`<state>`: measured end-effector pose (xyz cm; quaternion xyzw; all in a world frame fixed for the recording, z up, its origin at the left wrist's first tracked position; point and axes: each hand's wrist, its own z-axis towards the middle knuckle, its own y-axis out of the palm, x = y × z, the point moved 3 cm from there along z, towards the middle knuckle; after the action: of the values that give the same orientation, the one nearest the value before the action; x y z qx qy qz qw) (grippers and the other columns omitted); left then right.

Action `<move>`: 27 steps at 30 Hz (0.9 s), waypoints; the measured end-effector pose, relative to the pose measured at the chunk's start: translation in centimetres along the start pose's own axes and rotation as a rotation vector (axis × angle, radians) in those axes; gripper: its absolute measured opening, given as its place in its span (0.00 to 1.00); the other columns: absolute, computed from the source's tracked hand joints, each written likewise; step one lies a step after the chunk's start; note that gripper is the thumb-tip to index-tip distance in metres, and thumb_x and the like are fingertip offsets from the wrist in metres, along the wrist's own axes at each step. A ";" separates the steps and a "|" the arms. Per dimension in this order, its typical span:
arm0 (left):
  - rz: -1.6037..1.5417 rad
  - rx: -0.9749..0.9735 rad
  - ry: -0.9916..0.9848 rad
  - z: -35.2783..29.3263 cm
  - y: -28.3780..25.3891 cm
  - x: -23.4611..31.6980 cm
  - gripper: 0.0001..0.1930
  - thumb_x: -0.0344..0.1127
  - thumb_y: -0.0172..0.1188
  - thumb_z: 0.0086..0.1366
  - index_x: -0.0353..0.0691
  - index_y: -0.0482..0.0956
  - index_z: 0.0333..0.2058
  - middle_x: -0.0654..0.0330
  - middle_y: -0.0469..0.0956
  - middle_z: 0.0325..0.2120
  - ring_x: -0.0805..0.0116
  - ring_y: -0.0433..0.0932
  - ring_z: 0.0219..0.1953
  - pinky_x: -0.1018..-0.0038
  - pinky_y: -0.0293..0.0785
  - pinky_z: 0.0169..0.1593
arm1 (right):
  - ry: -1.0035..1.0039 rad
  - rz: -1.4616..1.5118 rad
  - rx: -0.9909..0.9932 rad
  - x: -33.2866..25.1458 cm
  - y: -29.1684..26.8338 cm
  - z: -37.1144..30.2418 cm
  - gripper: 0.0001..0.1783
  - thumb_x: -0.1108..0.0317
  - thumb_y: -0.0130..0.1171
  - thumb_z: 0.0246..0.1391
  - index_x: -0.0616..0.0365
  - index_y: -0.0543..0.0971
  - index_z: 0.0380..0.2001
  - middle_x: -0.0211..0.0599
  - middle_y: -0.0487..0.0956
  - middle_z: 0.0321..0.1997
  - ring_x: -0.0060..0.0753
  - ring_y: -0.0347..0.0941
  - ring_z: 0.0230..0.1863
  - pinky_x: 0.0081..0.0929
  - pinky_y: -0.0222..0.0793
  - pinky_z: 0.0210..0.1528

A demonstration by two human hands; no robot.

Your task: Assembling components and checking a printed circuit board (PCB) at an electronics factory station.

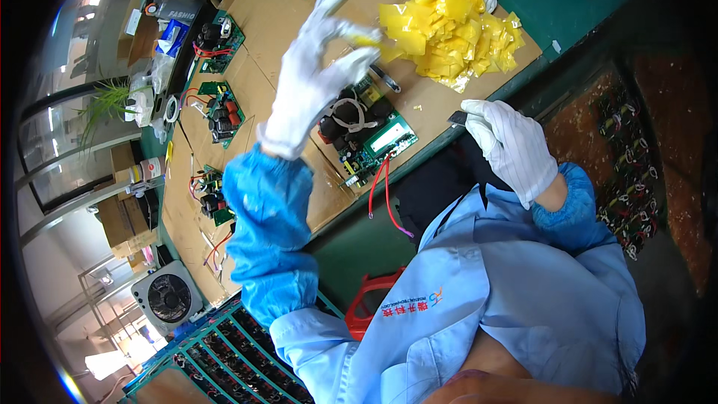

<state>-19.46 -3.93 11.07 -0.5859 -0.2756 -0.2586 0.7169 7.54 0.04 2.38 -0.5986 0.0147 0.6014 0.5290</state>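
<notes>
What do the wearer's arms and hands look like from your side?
Both the left hand and right hand wear white gloves. Bright blue, puckered oversleeves with gathered cuffs cover the forearms, over lighter blue sleeves.

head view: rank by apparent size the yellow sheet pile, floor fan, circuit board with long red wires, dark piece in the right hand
1. yellow sheet pile
2. circuit board
3. fan, though it looks farther from the camera
4. dark piece
</notes>
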 end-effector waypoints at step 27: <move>0.697 0.038 -0.087 -13.7 10.7 4.2 0.23 0.37 0.69 0.54 0.41 0.77 0.49 0.54 0.75 0.50 0.52 0.76 0.51 0.59 0.72 0.51 | -0.022 0.097 -0.232 -0.8 2.6 3.3 0.17 0.70 0.56 0.62 0.55 0.75 0.54 0.45 0.83 0.42 0.47 0.81 0.39 0.36 0.77 0.40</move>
<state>-7.79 -15.68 4.33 -0.6418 -0.0942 0.0321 0.7604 3.34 0.55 2.28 -0.6477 -0.0318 0.6304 0.4267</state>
